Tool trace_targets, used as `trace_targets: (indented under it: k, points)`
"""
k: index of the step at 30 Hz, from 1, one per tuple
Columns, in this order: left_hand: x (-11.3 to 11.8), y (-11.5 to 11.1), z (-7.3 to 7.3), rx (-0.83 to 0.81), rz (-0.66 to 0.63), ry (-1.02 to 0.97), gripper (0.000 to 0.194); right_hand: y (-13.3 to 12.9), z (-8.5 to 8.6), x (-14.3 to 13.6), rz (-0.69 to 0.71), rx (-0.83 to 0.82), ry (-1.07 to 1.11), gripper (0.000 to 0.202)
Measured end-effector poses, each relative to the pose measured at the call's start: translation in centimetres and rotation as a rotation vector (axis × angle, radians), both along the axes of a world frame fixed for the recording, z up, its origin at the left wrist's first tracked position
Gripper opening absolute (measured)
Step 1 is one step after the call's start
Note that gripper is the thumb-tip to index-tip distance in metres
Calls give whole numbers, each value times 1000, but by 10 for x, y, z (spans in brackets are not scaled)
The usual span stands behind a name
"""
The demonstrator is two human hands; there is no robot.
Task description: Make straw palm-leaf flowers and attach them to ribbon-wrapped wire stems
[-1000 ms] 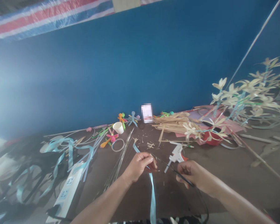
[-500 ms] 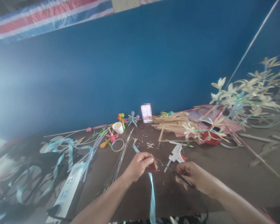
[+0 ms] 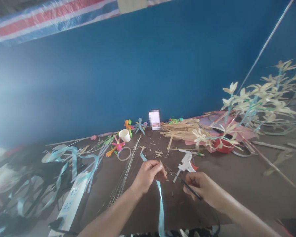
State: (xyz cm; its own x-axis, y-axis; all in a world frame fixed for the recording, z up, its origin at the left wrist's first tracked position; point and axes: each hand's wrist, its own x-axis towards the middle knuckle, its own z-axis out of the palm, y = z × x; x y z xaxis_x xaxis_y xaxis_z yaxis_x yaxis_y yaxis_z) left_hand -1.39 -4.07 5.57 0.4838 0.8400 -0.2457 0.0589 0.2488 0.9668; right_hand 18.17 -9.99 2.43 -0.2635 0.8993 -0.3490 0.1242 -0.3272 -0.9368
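My left hand (image 3: 149,174) is closed, pinching a small tan strip (image 3: 163,169) of what looks like dried husk between thumb and fingers. My right hand (image 3: 198,187) grips a slim tool with a black handle (image 3: 193,191). The tool's thin metal tip points left and ends close to the strip; whether they touch is unclear. A light-blue ribbon (image 3: 160,210) hangs down the table just below my left hand, and its upper end shows behind the fingers. Just beyond my right hand lies a white glue gun (image 3: 186,161) with an orange trigger.
Thin wires (image 3: 128,168) lie left of my left arm, near a power strip (image 3: 70,204). A white cup (image 3: 124,135), a clear ring (image 3: 124,153) and small colourful figures stand farther back. Dried strips (image 3: 182,130) and pale handmade flowers (image 3: 244,95) spread right before the blue wall (image 3: 138,72).
Both hands have shifted only slightly, the right one a little left and down with the tool. The strip in my left hand shows a bit more plainly. Nothing was let go.
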Motion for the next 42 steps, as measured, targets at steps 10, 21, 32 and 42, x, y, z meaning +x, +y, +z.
trace_targets:
  k: [10,21,32,42]
  points:
    - [10,-3,-8,-37,118,-58,20,-4,-6,0,-23,35,-63,27]
    - [10,-2,-8,-25,119,-40,25,-1,-2,-1,-30,-2,-12,29]
    - [9,2,-12,-133,174,-76,19,-1,-8,1,-53,-13,-12,31]
    - [8,2,-16,-71,183,-56,21,-2,2,3,-22,-22,21,28]
